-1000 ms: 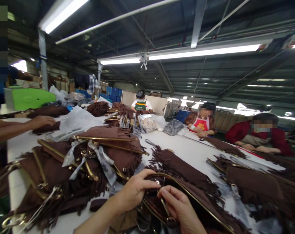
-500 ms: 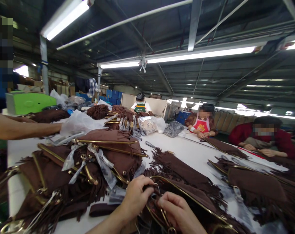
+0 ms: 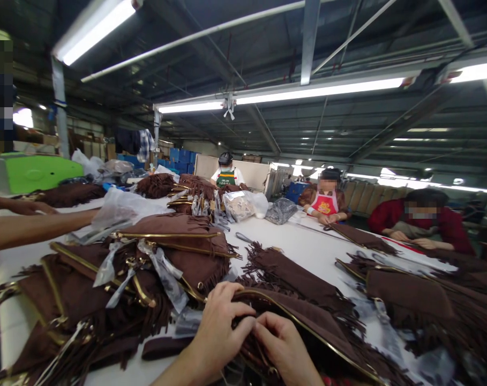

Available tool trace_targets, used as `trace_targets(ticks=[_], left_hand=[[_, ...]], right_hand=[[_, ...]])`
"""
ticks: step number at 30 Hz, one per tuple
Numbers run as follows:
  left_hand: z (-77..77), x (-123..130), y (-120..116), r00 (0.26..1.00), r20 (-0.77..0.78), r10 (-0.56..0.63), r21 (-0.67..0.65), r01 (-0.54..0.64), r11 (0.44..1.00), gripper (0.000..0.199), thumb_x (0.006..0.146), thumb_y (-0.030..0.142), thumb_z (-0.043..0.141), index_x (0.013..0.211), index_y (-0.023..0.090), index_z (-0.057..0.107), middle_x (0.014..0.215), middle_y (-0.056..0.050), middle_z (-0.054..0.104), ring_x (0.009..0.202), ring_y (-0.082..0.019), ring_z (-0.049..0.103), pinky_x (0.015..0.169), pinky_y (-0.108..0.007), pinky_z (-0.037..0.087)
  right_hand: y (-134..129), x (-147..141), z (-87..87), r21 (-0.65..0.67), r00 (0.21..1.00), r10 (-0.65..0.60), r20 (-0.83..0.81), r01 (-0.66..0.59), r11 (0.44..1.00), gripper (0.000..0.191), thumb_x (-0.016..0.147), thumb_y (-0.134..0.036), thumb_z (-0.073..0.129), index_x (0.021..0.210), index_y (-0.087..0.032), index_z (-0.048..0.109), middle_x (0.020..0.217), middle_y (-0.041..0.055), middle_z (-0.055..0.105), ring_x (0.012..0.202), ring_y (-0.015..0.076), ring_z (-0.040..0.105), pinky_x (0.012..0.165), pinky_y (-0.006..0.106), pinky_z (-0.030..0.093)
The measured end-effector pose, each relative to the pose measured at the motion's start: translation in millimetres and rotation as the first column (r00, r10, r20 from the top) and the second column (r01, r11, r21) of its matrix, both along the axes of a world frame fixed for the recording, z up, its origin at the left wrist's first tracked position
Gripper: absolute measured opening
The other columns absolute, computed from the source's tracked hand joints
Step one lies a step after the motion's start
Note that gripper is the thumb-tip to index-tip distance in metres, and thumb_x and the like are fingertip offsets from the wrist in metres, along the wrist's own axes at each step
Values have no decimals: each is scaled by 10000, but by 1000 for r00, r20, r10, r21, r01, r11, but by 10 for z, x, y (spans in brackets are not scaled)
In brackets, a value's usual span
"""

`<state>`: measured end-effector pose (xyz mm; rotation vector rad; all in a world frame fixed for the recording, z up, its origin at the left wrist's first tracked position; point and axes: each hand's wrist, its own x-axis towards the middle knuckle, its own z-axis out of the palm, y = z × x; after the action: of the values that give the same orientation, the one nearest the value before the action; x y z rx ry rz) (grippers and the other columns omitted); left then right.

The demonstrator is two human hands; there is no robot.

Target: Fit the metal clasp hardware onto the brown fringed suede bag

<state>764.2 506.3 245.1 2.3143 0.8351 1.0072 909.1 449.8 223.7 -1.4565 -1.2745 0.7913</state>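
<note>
A brown fringed bag [image 3: 319, 327] with a gold zipper lies open in front of me, its dark inside showing. At its near end my left hand [image 3: 225, 324] is closed on the edge, thumb and forefinger pinched together. My right hand [image 3: 281, 343] pinches at the same spot, its fingertips touching the left thumb. The small piece between the fingertips is mostly hidden by them. To the left a pile of similar brown bags [image 3: 187, 257] has gold zippers and plastic-wrapped metal fittings.
More fringed bags [image 3: 407, 295] lie to the right on the white table [image 3: 267, 233]. A co-worker's arm [image 3: 38, 228] reaches in from the left by a clear plastic bag [image 3: 122, 206]. A green machine [image 3: 36, 171] stands behind. Several people sit across the table.
My hands have come closer together at the bag's end, and the metal ring and clasp seen between them are now mostly covered. The view has shifted slightly to the right.
</note>
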Motion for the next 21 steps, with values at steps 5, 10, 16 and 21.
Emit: trace_targets(ticks=[5,10,16,21], left_hand=[[18,24,-35,990,106,91,6,-92,996,177,799,151,621,689,234,731,1145,-58,641,1160,-293,460,1028,-455,341],[189,-62,-194,976,186,-114,145,88,986,232,885,188,515,761,220,709,1108,-93,673,1037,-265,548,932,-399,423],[221,-4,-344,877,334,-345,-224,430,875,176,778,152,584,607,184,607,928,-55,686,887,-190,625,805,-254,453],[120,76,-334,881,346,-322,-451,457,767,140,705,198,600,569,169,587,635,-2,582,655,-141,528,644,-236,401]], right_hand=[[-130,20,116,76,980,-57,192,43,996,274,788,-440,575,691,-198,658,683,44,607,683,227,545,658,325,395],[-300,141,337,353,899,-273,341,147,924,294,951,-444,463,854,-232,641,761,45,648,714,217,602,679,309,436],[-294,39,325,264,965,-261,35,244,933,432,937,-583,437,1029,-191,594,628,-27,573,560,159,538,542,256,429],[-264,-51,279,259,984,-123,-130,153,954,416,924,-584,533,1077,-203,596,744,-6,617,600,131,559,513,217,435]])
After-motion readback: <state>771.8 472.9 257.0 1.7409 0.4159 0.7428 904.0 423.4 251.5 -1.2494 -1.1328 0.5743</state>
